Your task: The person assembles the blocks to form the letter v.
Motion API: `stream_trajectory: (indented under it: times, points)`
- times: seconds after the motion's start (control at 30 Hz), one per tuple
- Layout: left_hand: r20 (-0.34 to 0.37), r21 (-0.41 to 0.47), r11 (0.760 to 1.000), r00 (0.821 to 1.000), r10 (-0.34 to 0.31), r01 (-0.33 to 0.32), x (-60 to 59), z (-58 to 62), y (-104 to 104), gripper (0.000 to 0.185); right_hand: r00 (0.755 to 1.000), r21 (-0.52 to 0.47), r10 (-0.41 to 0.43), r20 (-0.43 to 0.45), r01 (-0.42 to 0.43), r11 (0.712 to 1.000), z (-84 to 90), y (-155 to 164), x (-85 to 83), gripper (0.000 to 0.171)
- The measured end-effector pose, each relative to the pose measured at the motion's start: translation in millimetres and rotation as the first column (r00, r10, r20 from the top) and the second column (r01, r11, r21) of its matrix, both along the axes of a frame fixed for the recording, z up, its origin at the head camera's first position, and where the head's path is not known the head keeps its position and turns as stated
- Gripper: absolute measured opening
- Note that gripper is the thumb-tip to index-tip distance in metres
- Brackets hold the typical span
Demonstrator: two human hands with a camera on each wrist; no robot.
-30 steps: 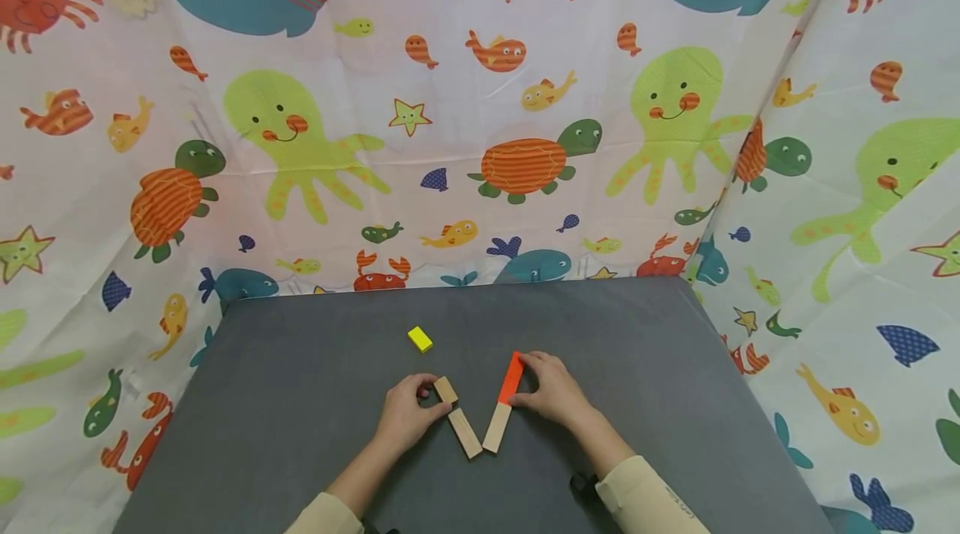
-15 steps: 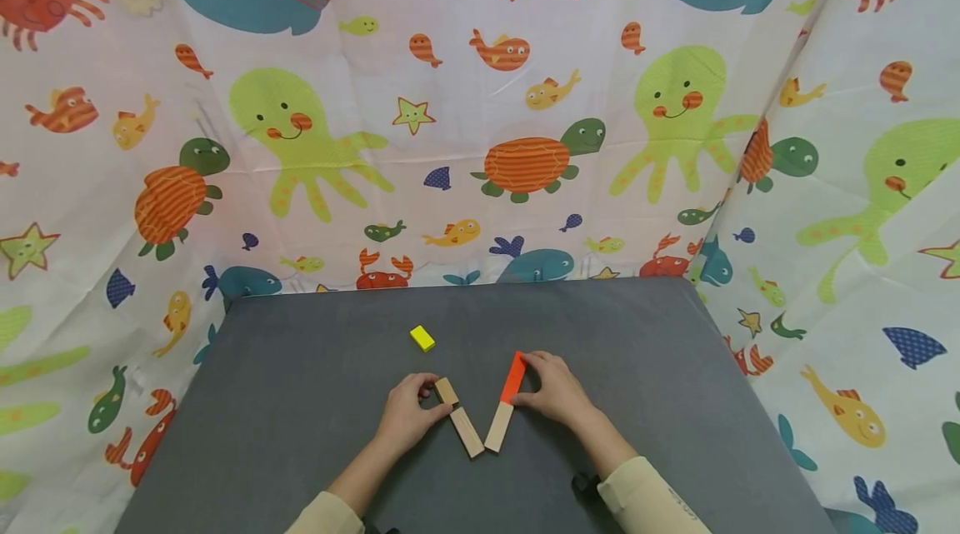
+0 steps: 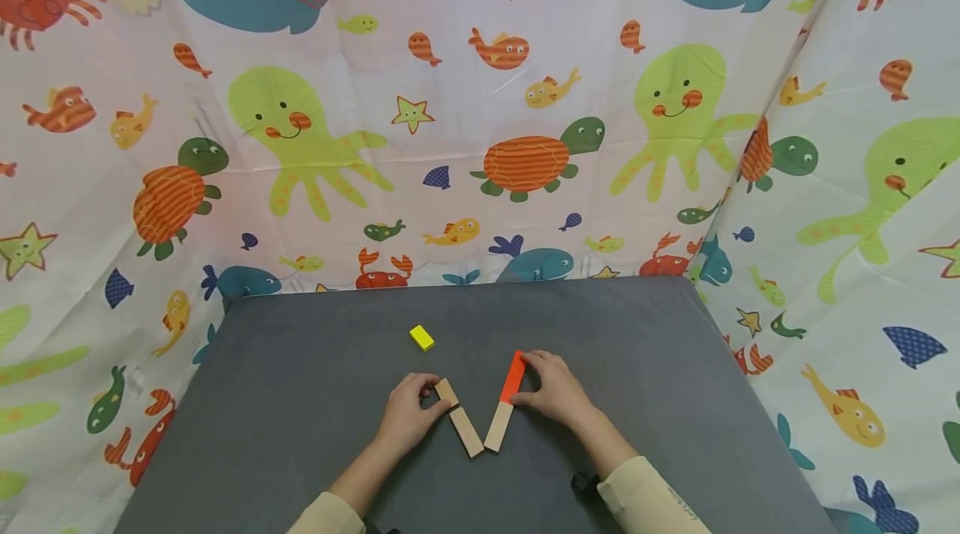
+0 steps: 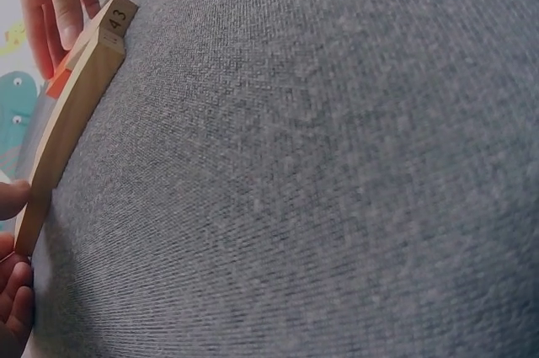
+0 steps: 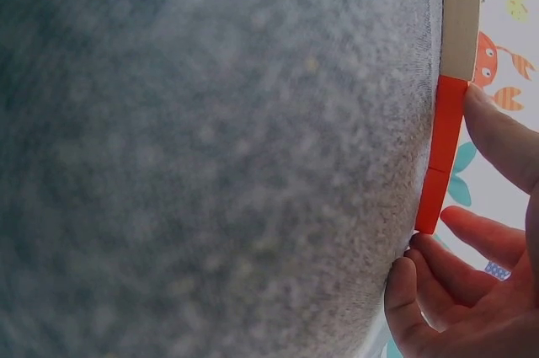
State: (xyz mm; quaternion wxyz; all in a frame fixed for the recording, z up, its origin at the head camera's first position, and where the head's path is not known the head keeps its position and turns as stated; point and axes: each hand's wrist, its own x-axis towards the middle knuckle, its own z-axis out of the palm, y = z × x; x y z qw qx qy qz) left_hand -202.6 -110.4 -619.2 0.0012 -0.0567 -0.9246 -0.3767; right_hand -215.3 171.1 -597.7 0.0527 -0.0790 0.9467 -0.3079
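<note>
Wooden blocks lie end to end in a V on the grey cloth. Its left arm has an upper plain block (image 3: 447, 391) in line with a lower plain block (image 3: 468, 432). My left hand (image 3: 407, 411) holds the upper one between thumb and fingers at its ends. On the right arm, an orange block (image 3: 512, 377) meets another plain block (image 3: 498, 426). My right hand (image 3: 556, 387) grips the orange piece, thumb (image 5: 497, 126) near its joint with the plain wood; a seam crosses the orange in the right wrist view. The number 43 marks a block end (image 4: 118, 18).
A small yellow block (image 3: 422, 338) lies apart, beyond the V's left arm. The grey-covered table (image 3: 315, 351) ends at the back against a printed sea-animal curtain (image 3: 450, 209), which also hangs along both sides.
The upper left plain block has turned and slid slightly under my left hand, lining up with the lower one. My right hand and the orange block stay in place.
</note>
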Motion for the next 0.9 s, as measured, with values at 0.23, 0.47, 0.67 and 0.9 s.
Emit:
stream_trajectory:
  times: [0.23,0.47,0.67,0.9]
  points:
    - [-0.014,-0.010,1.000,1.000,-0.009,0.009,1.8,-3.6,-0.7,0.037,1.000,0.000,0.003,-0.015,-0.003,1.000,-2.9,0.2,0.6,0.081]
    - [-0.017,-0.008,1.000,1.000,-0.022,0.022,1.1,-3.0,1.1,0.035,1.000,-0.008,-0.002,-0.018,0.002,1.000,-1.9,0.9,0.2,0.081]
    - [-0.025,0.002,1.000,0.999,-0.024,0.024,1.9,-2.1,1.3,0.035,1.000,-0.007,-0.003,-0.012,0.003,1.000,-2.1,1.1,-0.3,0.080]
    - [-0.026,-0.003,1.000,0.999,-0.020,0.020,4.4,-2.0,1.2,0.033,1.000,-0.003,-0.005,-0.005,0.005,1.000,-3.5,0.5,0.1,0.080]
